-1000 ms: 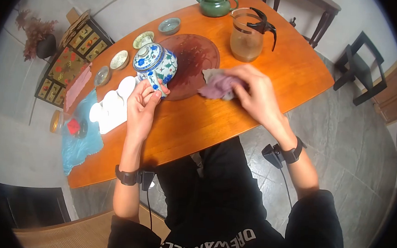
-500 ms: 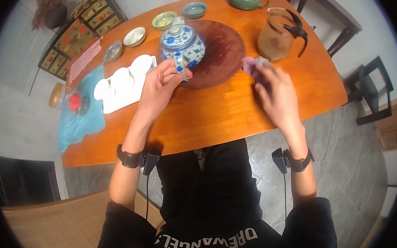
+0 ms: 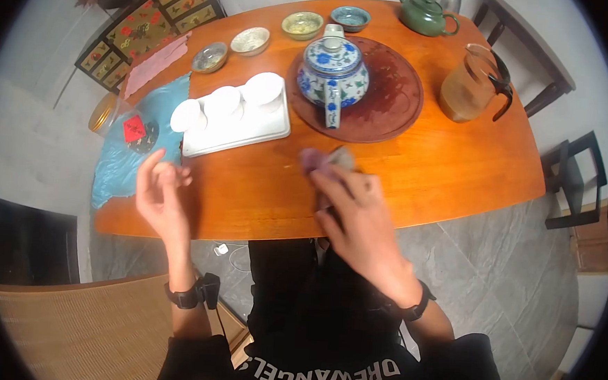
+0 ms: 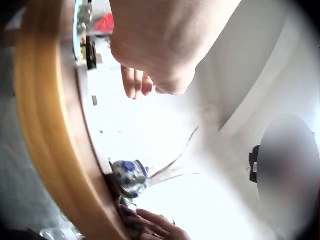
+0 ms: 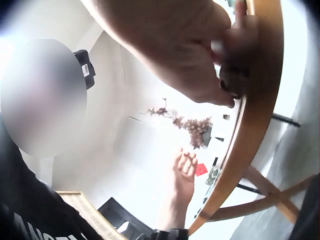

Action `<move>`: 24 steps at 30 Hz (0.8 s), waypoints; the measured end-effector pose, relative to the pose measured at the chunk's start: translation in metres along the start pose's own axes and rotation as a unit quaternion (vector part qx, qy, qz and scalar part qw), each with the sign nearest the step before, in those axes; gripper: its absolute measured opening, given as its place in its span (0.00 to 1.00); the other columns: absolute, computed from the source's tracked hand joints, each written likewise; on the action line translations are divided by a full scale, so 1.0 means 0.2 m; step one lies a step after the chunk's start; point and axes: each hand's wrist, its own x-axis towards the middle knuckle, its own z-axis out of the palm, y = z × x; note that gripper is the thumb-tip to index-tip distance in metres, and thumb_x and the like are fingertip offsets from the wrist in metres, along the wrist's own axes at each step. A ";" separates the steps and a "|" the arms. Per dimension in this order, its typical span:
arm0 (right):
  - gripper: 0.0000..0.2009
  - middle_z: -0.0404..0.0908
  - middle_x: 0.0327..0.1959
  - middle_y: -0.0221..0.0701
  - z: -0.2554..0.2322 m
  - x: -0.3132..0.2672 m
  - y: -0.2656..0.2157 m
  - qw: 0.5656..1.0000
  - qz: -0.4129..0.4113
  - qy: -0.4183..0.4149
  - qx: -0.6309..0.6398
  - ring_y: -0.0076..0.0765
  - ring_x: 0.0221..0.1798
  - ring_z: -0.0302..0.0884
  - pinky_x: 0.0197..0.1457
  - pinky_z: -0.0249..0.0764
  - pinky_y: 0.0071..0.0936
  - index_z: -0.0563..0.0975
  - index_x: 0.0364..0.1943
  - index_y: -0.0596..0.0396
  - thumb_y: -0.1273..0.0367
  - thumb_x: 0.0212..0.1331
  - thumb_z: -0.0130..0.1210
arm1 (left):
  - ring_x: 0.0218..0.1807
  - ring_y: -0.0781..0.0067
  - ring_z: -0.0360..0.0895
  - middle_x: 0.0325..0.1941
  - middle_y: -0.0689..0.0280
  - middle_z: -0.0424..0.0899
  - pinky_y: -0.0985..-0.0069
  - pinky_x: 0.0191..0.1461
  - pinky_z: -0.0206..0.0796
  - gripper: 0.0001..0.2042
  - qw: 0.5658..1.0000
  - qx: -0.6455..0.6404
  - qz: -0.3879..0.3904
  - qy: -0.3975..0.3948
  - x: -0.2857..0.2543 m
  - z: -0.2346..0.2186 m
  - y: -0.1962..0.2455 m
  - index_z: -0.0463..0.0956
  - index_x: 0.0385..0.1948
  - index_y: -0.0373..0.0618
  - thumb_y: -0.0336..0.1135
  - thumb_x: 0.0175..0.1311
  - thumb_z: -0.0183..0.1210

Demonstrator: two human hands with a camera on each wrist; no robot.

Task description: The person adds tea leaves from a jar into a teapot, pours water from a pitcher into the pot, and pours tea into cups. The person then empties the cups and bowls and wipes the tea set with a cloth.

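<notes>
In the head view the blue-and-white teapot (image 3: 333,73) stands on a round dark-red mat (image 3: 393,101), its handle toward the person. My right hand (image 3: 364,225) holds a crumpled purple-and-grey cloth (image 3: 316,161) at the wooden table, in front of the mat. My left hand (image 3: 164,195) is raised near the table's front left, fingers loosely bent, holding nothing; it is apart from the white tray (image 3: 241,136) with white cups (image 3: 263,90). The left wrist view shows the teapot (image 4: 130,177) beyond the right hand (image 4: 162,227).
Several small bowls (image 3: 250,41) line the back of the table. A green teapot (image 3: 423,16) and a glass jug (image 3: 463,92) with a black handle stand at the right. A blue sheet (image 3: 110,178) and a red packet (image 3: 134,129) lie at the left.
My left hand has let go of the blue-and-white teapot's handle and moved left toward the person. My right hand has brought the cloth from near the jug to the table's front middle.
</notes>
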 end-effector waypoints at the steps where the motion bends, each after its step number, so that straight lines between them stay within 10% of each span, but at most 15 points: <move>1: 0.29 0.74 0.63 0.42 0.06 0.02 -0.03 1.000 -0.004 -0.005 0.000 0.55 0.56 0.70 0.62 0.73 0.44 0.76 0.64 0.52 0.78 0.52 0.65 | 0.32 0.80 0.75 0.31 0.69 0.75 0.80 0.37 0.71 0.12 0.999 0.031 0.021 0.012 -0.01 -0.08 -0.06 0.77 0.56 0.37 0.31 0.77 0.56; 6: 0.29 0.71 0.65 0.42 0.41 0.20 -0.17 0.997 -0.076 -0.007 -0.014 0.54 0.60 0.69 0.59 0.70 0.47 0.74 0.64 0.55 0.75 0.53 0.65 | 0.24 0.89 0.54 0.24 0.77 0.63 0.84 0.26 0.45 0.11 0.992 -0.042 -0.074 0.092 -0.08 -0.25 -0.19 0.69 0.33 0.47 0.37 0.80 0.52; 14: 0.19 0.70 0.67 0.45 0.86 0.27 -0.53 0.969 -0.213 -0.032 0.121 0.61 0.69 0.65 0.69 0.63 0.55 0.79 0.56 0.55 0.71 0.58 0.62 | 0.21 0.89 0.48 0.20 0.77 0.57 0.81 0.23 0.38 0.17 0.967 -0.200 -0.061 0.143 -0.07 -0.28 -0.21 0.62 0.26 0.49 0.39 0.81 0.49; 24: 0.24 0.68 0.71 0.46 0.26 0.10 -0.22 0.981 -0.063 -0.112 -0.143 0.61 0.76 0.60 0.77 0.55 0.59 0.80 0.59 0.48 0.59 0.58 0.67 | 0.23 0.89 0.53 0.20 0.78 0.59 0.82 0.28 0.41 0.16 0.990 -0.101 -0.069 0.065 -0.09 -0.30 -0.24 0.66 0.25 0.46 0.35 0.80 0.51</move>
